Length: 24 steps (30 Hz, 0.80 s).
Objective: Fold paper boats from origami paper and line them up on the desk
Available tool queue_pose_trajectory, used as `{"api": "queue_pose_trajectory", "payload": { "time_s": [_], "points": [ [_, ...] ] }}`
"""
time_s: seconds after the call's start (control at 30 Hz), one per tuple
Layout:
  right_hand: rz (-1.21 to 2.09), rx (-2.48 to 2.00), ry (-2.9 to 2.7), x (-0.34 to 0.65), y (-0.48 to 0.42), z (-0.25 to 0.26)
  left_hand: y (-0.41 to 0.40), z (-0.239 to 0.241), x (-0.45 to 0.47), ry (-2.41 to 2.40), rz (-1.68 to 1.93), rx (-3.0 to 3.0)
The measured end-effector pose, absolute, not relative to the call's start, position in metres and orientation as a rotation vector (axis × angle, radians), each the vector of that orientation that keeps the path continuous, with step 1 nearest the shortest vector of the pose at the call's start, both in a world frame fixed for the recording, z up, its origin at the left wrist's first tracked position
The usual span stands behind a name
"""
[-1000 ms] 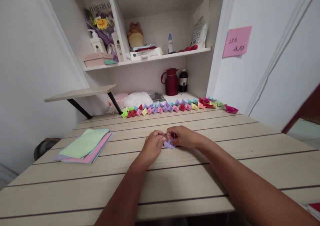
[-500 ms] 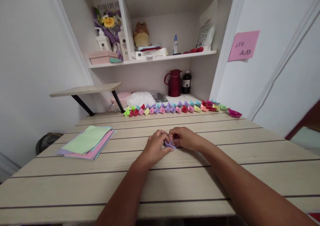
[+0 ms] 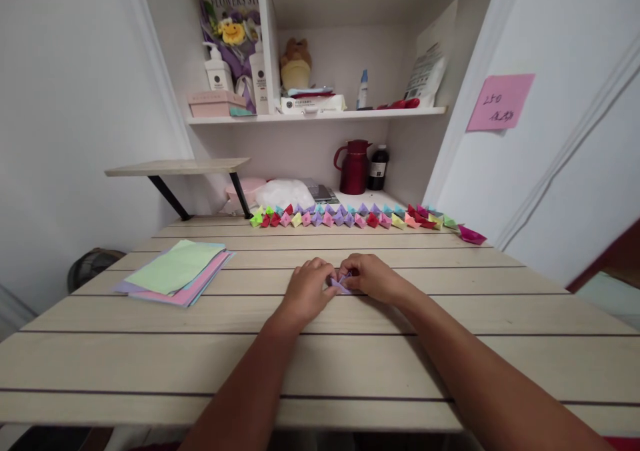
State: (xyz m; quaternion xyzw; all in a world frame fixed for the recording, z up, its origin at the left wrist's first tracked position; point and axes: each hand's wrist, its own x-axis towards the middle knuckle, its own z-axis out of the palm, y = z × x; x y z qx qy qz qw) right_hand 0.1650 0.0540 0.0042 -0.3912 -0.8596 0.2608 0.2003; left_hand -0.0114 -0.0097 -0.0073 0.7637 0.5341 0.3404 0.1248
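Just below the middle of the frame, the left hand (image 3: 311,288) and the right hand (image 3: 373,278) meet at a small piece of folded purple paper (image 3: 342,288), each with thumb and fingers pinched on its own side of it, over the slatted table (image 3: 350,371). At centre left lies a loose stack of coloured sheets (image 3: 175,268), pale green on top. Across the middle of the frame, beyond the hands, run two rows of small paper boats (image 3: 360,221), with a larger magenta boat (image 3: 471,235) at their right end.
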Motion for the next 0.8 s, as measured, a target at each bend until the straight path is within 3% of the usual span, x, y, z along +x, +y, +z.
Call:
{"api": "queue_pose_trajectory", "payload": {
  "time_s": [0.8],
  "points": [
    [0.909, -1.027, -2.096, 0.162, 0.04, 0.025, 0.001, -0.007, -0.005, 1.306, 1.539, 1.555]
  ]
}}
